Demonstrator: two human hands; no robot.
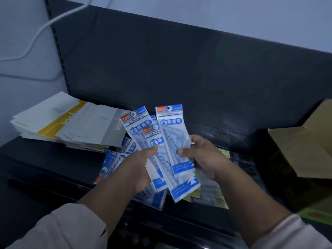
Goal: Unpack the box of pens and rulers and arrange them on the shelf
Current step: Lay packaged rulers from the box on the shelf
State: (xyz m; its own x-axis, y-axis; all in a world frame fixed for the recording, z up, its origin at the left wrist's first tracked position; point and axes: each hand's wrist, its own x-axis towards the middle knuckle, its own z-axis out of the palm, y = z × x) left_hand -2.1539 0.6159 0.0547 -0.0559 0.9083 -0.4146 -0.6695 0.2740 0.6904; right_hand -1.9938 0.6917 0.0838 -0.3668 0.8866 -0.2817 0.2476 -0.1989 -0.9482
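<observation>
Head camera looks down on both hands, close together over a dark shelf. Left hand is wrapped around the lower part of a fan of blue-and-white ruler packets, thumb pressed across their fronts. Right hand grips the rightmost packet by its edge, thumb on the front, fingers curled behind, and that packet overlaps the fan, standing nearly upright. The word "GEOMETRIC" reads on the packet headers, each with a red logo and a hang hole at the top. Pale sleeves cover both forearms at the bottom of the view.

Below the left hand, more of the same packets lie flat on the shelf in a loose pile, tops pointing toward the lower left. Under the right hand sit clear-wrapped items with yellow labels, too blurred to identify. Left and behind, a stack of white and yellow paper pads rests on the shelf. Off to the right, a cardboard box stands with its flap up. A white cable hangs along the wall at the upper left.
</observation>
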